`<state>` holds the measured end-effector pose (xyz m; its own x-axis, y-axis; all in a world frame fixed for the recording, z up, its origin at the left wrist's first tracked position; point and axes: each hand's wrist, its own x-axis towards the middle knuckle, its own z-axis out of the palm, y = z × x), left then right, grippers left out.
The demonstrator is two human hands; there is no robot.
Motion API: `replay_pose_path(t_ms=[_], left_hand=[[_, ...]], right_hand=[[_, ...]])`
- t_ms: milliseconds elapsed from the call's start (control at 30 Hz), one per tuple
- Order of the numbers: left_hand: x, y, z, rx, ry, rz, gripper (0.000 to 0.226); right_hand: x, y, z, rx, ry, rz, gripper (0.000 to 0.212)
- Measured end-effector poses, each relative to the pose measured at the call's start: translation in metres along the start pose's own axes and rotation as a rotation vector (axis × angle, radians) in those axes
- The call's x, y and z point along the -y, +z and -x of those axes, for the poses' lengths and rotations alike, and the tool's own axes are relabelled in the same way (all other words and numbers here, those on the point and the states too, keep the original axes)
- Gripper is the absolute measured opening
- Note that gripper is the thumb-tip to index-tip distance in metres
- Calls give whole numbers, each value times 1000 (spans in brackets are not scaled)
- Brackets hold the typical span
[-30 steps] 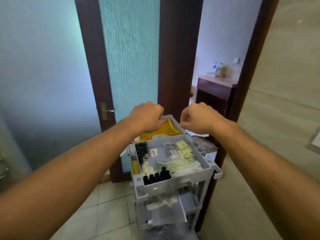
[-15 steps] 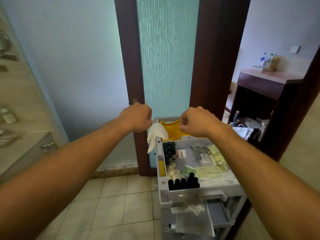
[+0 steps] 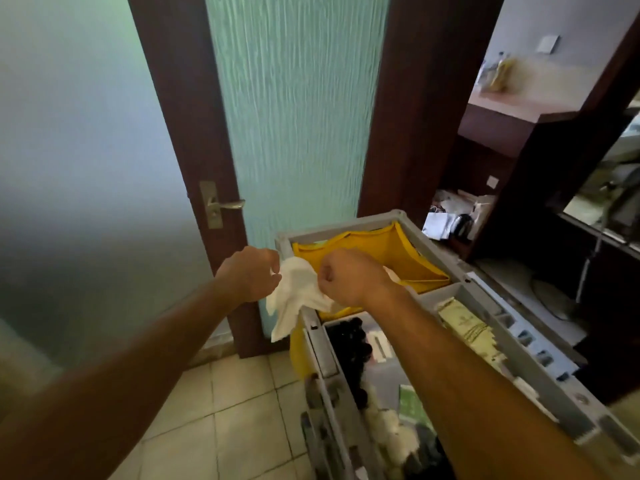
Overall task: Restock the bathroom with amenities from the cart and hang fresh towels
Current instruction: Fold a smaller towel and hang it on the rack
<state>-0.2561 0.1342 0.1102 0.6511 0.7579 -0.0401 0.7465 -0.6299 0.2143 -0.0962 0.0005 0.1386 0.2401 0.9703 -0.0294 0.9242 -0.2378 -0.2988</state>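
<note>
— What frames the scene?
— A dark wooden door with a tall frosted, rippled glass panel (image 3: 294, 109), its brushed metal lever handle (image 3: 225, 204) on the left stile.
— Around the door?
— Left, a pale blue-grey wall (image 3: 76, 133); below, beige square floor tiles (image 3: 225, 403); right, a dark wooden desk (image 3: 502, 119) in a daylit room beyond.

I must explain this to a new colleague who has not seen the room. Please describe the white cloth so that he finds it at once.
Find the grey cart beside the glass door. At its far end sits a yellow bag; the white cloth hangs over the cart's rim there, held by the left hand and right hand. It is the only white fabric.
</note>
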Motion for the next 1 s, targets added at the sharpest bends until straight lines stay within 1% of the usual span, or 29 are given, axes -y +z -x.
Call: replay_pose_path(t_ms=[67, 100, 200, 233, 300, 433, 500, 567, 600, 633, 700, 767, 833, 867, 967, 1000], left_hand=[[29, 1, -34, 32, -1, 14, 18], [42, 2, -47, 49, -3, 34, 17], [72, 10, -78, 123, -10, 111, 5], [78, 14, -87, 138, -9, 128, 5], [89, 26, -100, 166, -10, 154, 9], [97, 59, -119, 227, 22, 216, 18], [98, 80, -124, 248, 29, 263, 31], [98, 101, -126, 281, 29, 326, 45], [99, 109, -126, 304, 35, 345, 52], [102, 119, -127, 326, 41, 366, 57], [108, 133, -125, 352, 46, 416, 59], [112, 147, -124, 379, 16, 429, 51], [115, 158, -122, 363, -29, 443, 40], [114, 161, -121, 359, -67, 479, 40], [113, 167, -124, 319, -145, 609, 58], [110, 168, -128, 299, -166, 620, 55]], right_hand=[[9, 14, -38, 24, 35, -5, 13], [11, 21, -54, 38, 50, -5, 12], [17, 41, -92, 71, 99, -13, 22], [17, 46, -103, 78, 115, -16, 20], [16, 56, -118, 96, 140, -16, 12], [3, 75, -133, 112, 221, -11, 19], [-6, 89, -137, 118, 252, -53, 32], [-12, 104, -138, 144, 251, -105, 53], [-13, 110, -138, 155, 235, -110, 59], [-16, 117, -140, 155, 219, -106, 62], [-20, 125, -141, 103, 197, -106, 56], [-26, 133, -145, 66, 174, -121, 46], [-33, 139, -151, 56, 148, -125, 40], [-36, 141, -154, 51, 131, -126, 40], [-43, 150, -162, 16, 69, -126, 42], [-45, 154, -165, 0, 49, -147, 43]])
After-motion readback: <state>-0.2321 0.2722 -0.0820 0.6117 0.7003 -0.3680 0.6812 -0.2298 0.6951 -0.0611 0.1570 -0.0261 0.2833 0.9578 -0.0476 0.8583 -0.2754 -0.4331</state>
